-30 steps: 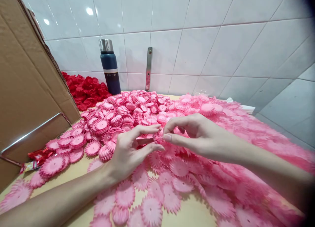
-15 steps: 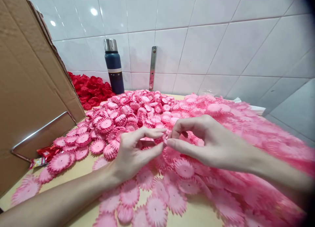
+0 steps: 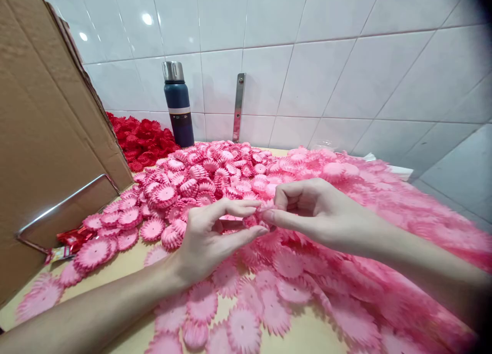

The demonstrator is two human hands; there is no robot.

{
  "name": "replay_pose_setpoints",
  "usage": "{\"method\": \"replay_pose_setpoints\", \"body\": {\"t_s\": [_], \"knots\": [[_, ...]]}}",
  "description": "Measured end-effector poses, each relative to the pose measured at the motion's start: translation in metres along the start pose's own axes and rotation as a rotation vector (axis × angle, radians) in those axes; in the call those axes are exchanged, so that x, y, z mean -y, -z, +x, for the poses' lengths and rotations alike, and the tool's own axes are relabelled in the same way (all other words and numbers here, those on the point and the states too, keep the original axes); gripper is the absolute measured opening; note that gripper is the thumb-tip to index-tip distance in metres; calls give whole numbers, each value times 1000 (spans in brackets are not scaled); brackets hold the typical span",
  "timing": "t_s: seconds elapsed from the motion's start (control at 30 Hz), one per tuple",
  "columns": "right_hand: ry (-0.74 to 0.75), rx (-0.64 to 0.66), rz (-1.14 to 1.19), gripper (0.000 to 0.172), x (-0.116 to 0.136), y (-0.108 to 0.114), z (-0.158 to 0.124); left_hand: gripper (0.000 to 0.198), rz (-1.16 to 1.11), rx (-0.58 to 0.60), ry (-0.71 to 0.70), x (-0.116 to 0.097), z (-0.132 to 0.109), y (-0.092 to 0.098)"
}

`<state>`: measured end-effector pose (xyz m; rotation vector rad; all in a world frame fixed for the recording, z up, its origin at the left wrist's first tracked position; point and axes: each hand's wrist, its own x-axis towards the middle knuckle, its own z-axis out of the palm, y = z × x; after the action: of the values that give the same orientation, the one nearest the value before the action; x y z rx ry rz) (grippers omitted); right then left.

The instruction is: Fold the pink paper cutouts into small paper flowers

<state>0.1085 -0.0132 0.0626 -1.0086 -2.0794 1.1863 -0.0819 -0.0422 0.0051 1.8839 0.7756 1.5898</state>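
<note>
Between my two hands, above the heap, is a small pink scalloped fabric flower piece (image 3: pixel 252 220). My left hand (image 3: pixel 215 233) grips it from the left, thumb below and fingers above. The fingertips of my right hand (image 3: pixel 311 208) pinch its right edge. Fingers partly cover the piece, so its full shape is hidden. Beneath and around both hands lie many pink flower discs (image 3: pixel 244 327) with toothed edges and a tiny centre hole. Behind the hands a pile of curled pink flower pieces (image 3: pixel 165 194) rises.
A cardboard box (image 3: pixel 54 139) with a metal wire handle (image 3: pixel 63 203) stands at left. Red flower pieces (image 3: pixel 144 141) and a blue bottle (image 3: pixel 179 105) are at the back. Loose pink petals (image 3: pixel 415 231) cover the right side. A metal bracket (image 3: pixel 239 105) is on the tiled wall.
My right hand has shifted slightly right, its fingers curling in more. More of the pink flower piece shows between the hands. My left hand stays almost in place, its thumb slightly farther right.
</note>
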Motion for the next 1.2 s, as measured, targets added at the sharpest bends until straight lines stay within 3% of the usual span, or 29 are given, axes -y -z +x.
{"method": "replay_pose_setpoints", "body": {"t_s": [0.3,0.43,0.63,0.77,0.87,0.93,1.07,1.2], "knots": [[-41,-42,38,30,3,0,-2,23,-153,-34,92,0,-1,-2],[-37,-78,17,27,1,5,-1,25,-137,-41,119,-2,-1,-3],[-10,-102,-3,27,0,11,2,15,-59,-153,218,-3,6,-2],[48,-301,-271,39,-2,18,4,20,-77,-175,281,-3,9,-2],[146,-431,-464,31,-4,20,3,19,-155,-165,333,-4,9,-3],[216,-381,-456,22,-2,18,2,22,-201,-157,367,-5,8,-3],[297,-140,-327,6,5,9,-2,26,-213,-145,368,-5,6,-3],[307,-37,-180,8,11,2,-4,22,-232,-83,298,1,5,0]]}}
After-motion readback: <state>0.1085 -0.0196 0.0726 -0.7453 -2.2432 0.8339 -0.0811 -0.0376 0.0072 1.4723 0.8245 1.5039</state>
